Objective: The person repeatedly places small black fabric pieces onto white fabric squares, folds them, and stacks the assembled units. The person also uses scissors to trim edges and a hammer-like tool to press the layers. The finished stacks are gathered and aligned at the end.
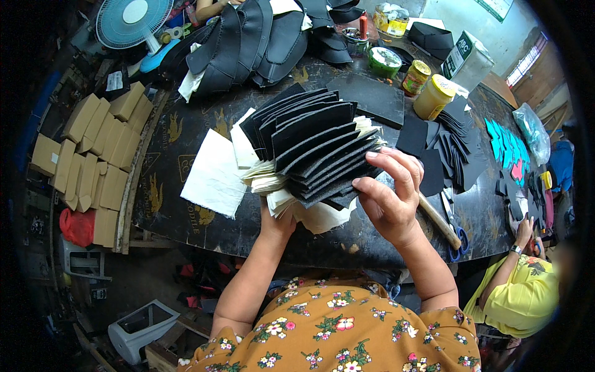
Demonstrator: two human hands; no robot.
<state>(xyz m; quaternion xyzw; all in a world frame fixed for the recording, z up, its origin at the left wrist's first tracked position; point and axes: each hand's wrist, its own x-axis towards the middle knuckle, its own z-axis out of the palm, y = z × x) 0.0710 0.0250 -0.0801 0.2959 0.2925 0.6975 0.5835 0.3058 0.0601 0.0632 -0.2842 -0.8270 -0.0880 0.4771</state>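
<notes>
A thick fanned stack of black fabric pieces (322, 139), with cream cloth pieces (266, 177) between some layers, is held up over the dark table. My left hand (277, 217) grips the stack from beneath on its near left side; its fingers are mostly hidden under the layers. My right hand (392, 195) is at the stack's right end, with thumb and forefinger pinching the edge of a black piece and the other fingers curled. White cloth sheets (214, 177) lie on the table to the left of the stack.
A hammer (440, 222) and blue-handled scissors (457, 239) lie right of my hand. Black cut pieces (449, 152), jars (434, 97) and a dark slab (372, 99) sit beyond. Black curved pieces (248, 46) pile at the back. Cardboard boxes (80, 164) stand left; a person in yellow (524, 291) works at right.
</notes>
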